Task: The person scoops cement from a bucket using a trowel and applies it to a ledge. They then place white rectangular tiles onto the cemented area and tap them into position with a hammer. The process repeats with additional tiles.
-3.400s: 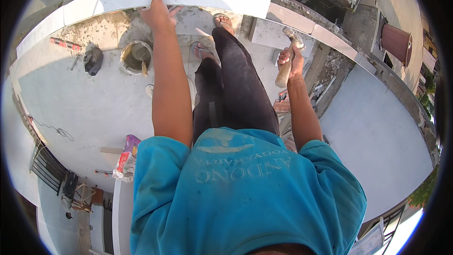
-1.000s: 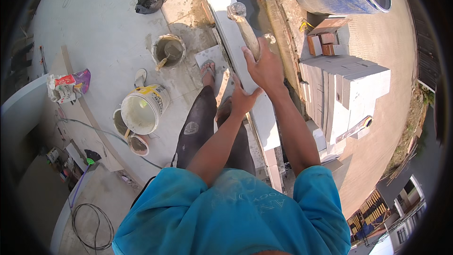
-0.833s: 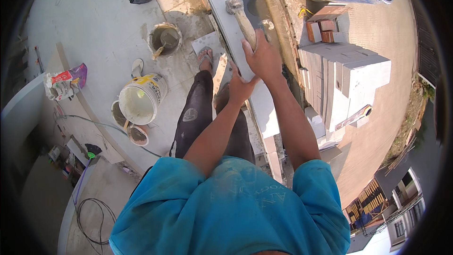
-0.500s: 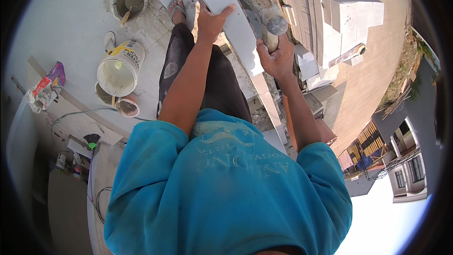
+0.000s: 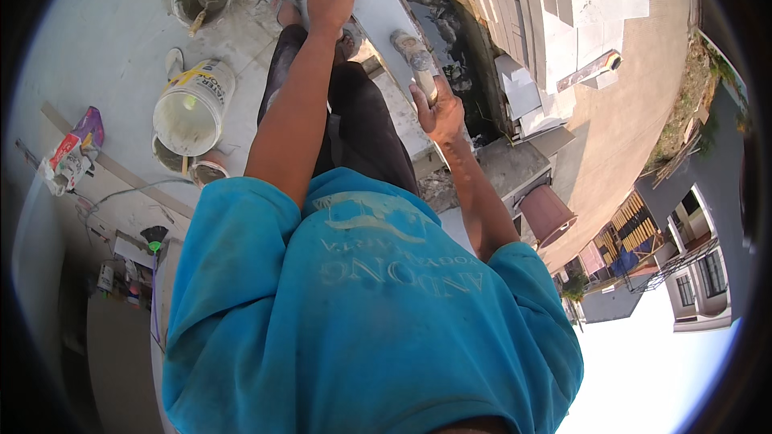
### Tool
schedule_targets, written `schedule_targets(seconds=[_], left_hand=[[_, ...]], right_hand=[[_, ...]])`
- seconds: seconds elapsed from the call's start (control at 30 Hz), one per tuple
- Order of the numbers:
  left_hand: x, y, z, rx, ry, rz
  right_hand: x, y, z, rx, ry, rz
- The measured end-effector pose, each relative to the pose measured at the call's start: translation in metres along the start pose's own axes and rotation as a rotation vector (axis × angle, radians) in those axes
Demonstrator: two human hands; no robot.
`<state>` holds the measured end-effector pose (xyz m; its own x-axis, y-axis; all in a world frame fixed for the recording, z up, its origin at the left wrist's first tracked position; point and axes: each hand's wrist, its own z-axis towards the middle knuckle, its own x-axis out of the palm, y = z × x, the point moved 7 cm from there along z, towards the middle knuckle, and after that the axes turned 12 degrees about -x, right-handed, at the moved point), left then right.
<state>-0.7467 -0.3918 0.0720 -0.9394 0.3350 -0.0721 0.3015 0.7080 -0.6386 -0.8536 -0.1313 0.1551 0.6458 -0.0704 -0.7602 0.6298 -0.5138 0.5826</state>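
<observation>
A long pale tile slab runs diagonally at the top middle, along the edge of a ledge. My left hand lies on its left edge, thumb stretched over the face and fingers apart at the far side. My right hand is wrapped round the handle of a mallet caked with grey mortar. The mallet's head is over the slab's near right part; whether it touches the surface I cannot tell.
Left of my legs stand a mortar bucket with a tool in it and a white bucket. Right of the slab lies a dark, wet channel. Stacked pale blocks stand beyond it. A reddish tub is nearer on the right.
The mallet has come down and left from a raised place beside the slab to over its face. My left hand stays on the slab; the whole view has shifted slightly.
</observation>
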Motion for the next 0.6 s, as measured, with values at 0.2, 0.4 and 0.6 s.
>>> schedule_targets(seconds=[0.2, 0.4, 0.6], left_hand=[[0.004, 0.019, 0.019, 0.011, 0.025, -0.062], [0.004, 0.033, 0.035, -0.056, 0.113, -0.133], [-0.068, -0.062, 0.054, -0.072, -0.118, -0.096]], right_hand=[[-0.016, 0.023, -0.005, -0.044, -0.134, 0.202], [-0.017, 0.026, 0.004, 0.148, 0.070, 0.087], [-0.060, 0.128, 0.099, 0.028, 0.031, 0.463]])
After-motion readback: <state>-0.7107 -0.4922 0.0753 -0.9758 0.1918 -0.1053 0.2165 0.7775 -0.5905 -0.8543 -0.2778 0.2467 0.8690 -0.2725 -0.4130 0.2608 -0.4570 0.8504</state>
